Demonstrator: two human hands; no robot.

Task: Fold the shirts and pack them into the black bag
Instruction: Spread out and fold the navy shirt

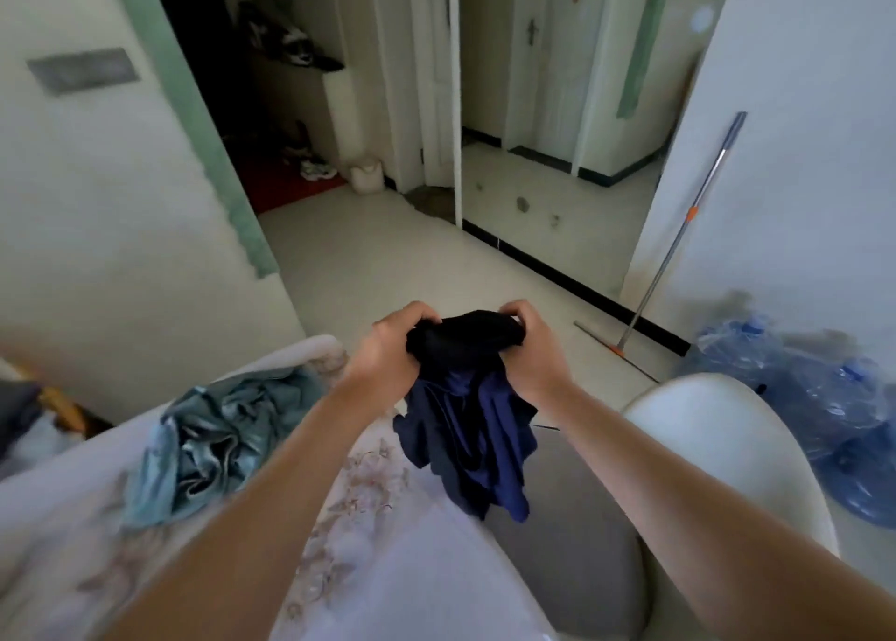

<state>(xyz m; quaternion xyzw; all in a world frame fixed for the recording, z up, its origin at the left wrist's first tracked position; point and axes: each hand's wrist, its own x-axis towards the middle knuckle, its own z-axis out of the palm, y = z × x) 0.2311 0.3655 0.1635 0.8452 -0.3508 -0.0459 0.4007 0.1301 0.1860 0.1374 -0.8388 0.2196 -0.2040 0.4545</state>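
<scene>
Left hand [392,345], right hand [533,352] grip bunched navy shirt [465,427], unfolded; crumpled pale-blue satin shirt [213,439] on white bed [436,572]; black bag unseen.

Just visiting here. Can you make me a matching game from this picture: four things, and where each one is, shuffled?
1 dark blue shirt
2 light blue garment
3 squeegee
4 white chair

A crumpled on the bed
B leaning on the wall
C standing right of the bed
D gripped by left hand and right hand

Pairs: 1-D, 2-A, 3-B, 4-C.
</scene>
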